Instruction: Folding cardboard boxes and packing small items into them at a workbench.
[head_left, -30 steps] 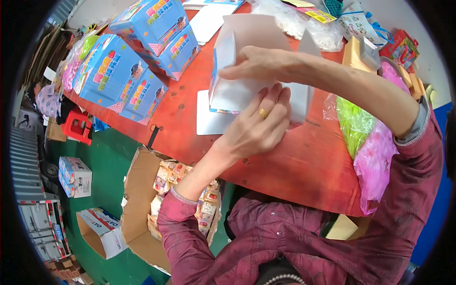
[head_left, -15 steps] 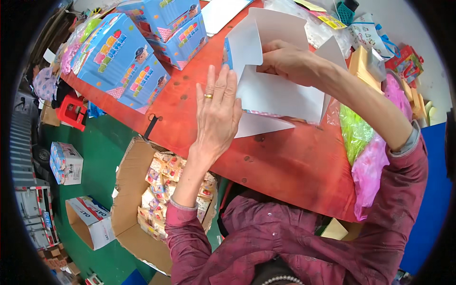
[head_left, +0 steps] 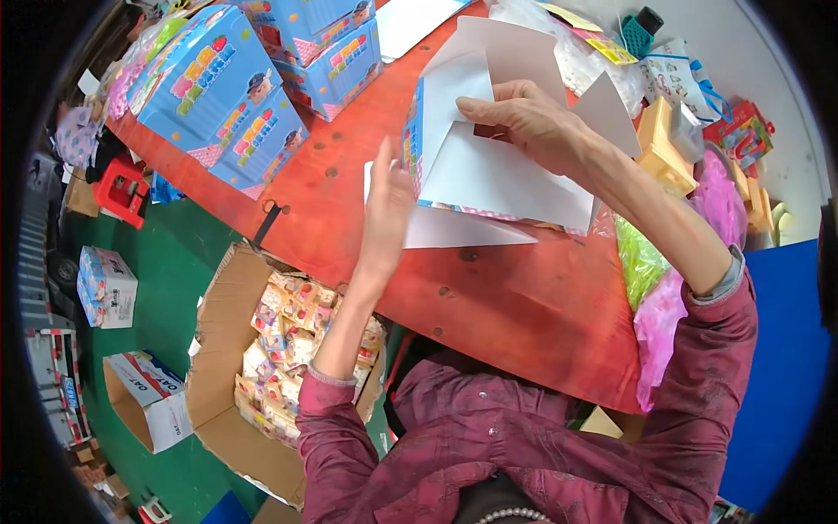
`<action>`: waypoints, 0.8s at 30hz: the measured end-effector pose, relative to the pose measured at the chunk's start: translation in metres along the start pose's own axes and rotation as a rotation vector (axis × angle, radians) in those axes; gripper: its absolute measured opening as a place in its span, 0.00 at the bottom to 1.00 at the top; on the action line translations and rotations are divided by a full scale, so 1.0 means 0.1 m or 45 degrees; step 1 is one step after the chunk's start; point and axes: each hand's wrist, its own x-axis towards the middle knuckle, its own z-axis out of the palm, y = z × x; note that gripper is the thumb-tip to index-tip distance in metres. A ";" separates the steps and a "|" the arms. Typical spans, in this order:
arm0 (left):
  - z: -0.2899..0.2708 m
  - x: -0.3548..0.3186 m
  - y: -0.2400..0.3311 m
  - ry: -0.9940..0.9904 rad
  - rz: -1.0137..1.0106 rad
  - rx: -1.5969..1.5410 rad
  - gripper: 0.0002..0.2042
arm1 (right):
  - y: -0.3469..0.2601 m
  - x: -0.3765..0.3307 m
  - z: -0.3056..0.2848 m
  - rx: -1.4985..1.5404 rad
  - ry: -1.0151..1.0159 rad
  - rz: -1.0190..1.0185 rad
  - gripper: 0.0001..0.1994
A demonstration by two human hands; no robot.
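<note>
A half-folded display carton [head_left: 515, 175], white inside and printed blue outside, stands on the red table, several white flaps sticking up and out. My right hand [head_left: 532, 122] reaches over it from the right. Its thumb lies against the inner left panel, and its curled fingers are at the edge of a white panel, their tips partly hidden. Flat and upright, my left hand [head_left: 388, 205] is just left of the carton's blue side wall, its fingers stretched out and blurred. A small gap seems to separate it from the wall.
Folded blue cartons [head_left: 214, 96] stand at the table's far left. Below the table's left edge, a large cardboard box [head_left: 223, 384] holds small wrapped snacks [head_left: 284, 332]. Green and pink plastic bags [head_left: 663, 323] hang over the right edge, near yellow blocks [head_left: 663, 144].
My right hand has lifted slightly, and its thumb now shows against the left panel. My left hand has shifted left and turned edge-on. The carton's left flap has swung outward.
</note>
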 end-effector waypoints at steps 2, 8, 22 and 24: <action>0.00 0.10 0.09 -0.157 -0.082 -0.396 0.27 | 0.03 -0.02 -0.01 0.034 0.002 0.051 0.15; 0.00 0.21 0.25 -0.332 -0.299 -0.774 0.27 | 0.07 0.01 0.06 -0.025 -0.026 -0.074 0.13; -0.10 0.16 0.29 -0.468 -0.444 -1.016 0.18 | -0.08 -0.07 0.01 -0.025 -0.186 0.182 0.12; -0.05 0.10 0.31 -0.344 -0.392 -1.024 0.20 | -0.11 -0.10 0.04 -0.047 -0.186 0.172 0.12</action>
